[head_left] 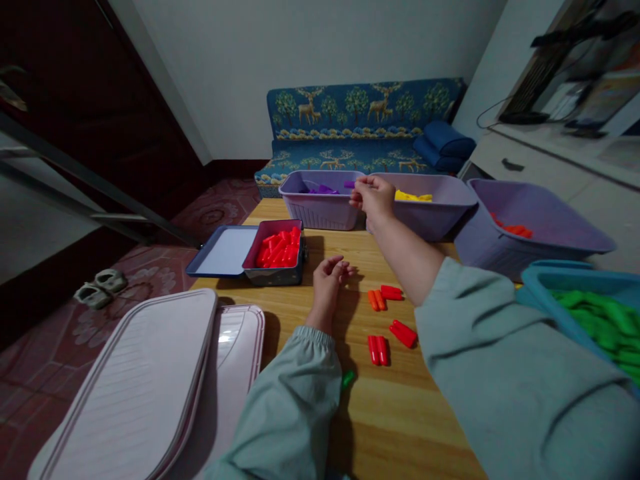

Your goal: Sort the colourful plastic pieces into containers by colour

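My right hand (373,197) reaches far over the wooden table (395,413), fingers pinched on a small purple piece (349,185) at the rim of a lilac bin (320,207) that holds purple pieces. My left hand (331,272) rests on the table, fingers curled, nothing visible in it. It lies just right of an open blue tin (273,275) full of red pieces (279,248). Several loose red and orange pieces (385,319) lie on the table between my arms. A small green piece (348,378) lies by my left sleeve.
A second lilac bin (440,207) holds yellow pieces, a third (545,230) at right red ones. A blue bin (555,300) of green pieces sits at the right edge. Two pale lids (150,380) are stacked at front left. A patterned sofa (360,127) stands behind.
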Demonstrator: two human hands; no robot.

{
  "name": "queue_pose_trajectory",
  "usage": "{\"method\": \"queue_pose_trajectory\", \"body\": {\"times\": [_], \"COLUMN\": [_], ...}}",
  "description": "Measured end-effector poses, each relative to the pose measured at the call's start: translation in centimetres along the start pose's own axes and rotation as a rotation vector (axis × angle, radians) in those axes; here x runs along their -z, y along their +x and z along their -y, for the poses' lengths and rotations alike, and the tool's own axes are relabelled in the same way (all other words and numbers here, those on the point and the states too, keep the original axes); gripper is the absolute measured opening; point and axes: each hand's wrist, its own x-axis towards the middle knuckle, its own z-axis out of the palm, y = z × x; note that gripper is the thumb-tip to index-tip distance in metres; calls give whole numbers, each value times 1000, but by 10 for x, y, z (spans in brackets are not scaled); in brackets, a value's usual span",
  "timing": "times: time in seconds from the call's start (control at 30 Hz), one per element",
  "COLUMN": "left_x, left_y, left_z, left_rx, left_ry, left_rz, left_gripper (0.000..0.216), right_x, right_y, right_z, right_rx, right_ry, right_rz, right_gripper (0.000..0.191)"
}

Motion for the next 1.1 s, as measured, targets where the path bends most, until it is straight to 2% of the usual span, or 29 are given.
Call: {"method": "queue_pose_trajectory", "body": {"times": [0.07,0.17,0.3,0.37,0.47,0.57,0.63,0.7,0.77,0.83,0.93,1.1], "left_x": [0,0,0,0,-1,-1,-2,-2,-2,-1,1,3], "left_y": [-1,-2,-2,-2,-2,-3,-4,-4,-4,-4,-4,-4], "left_z": [0,-1,-1,-1,-2,-4,-4,-5,-5,-4,-3,-2], "left_rx": [4,7,0,6,24,23,19,16,13,5,-14,-17], "left_ry": [17,7,-12,-7,15,24,25,26,35,67,125,110], "left_rz": [1,3,20,20,15,21,22,21,25,38,75,100], "left_gripper": [30,28,26,27,29,29,29,28,28,29,31,31], "right_x": [-16,-28,-23,-16,2,33,61,92,121,143,158,152], "right_y": [25,49,52,46,27,-8,-36,-66,-92,-112,-130,-139], "right_z": [1,-1,-3,-2,1,3,1,-1,-3,-4,-9,-30], "right_rx": [-10,-114,-275,-278,-167,-4,34,36,21,1,6,73], "right_ry": [22,32,6,-4,-37,-193,-428,-755,-1098,-1316,-1415,-1414], "right_rz": [-35,1,124,167,204,284,414,530,592,605,614,541], "right_gripper": [14,24,21,22,26,23,19,16,23,38,44,25]}}
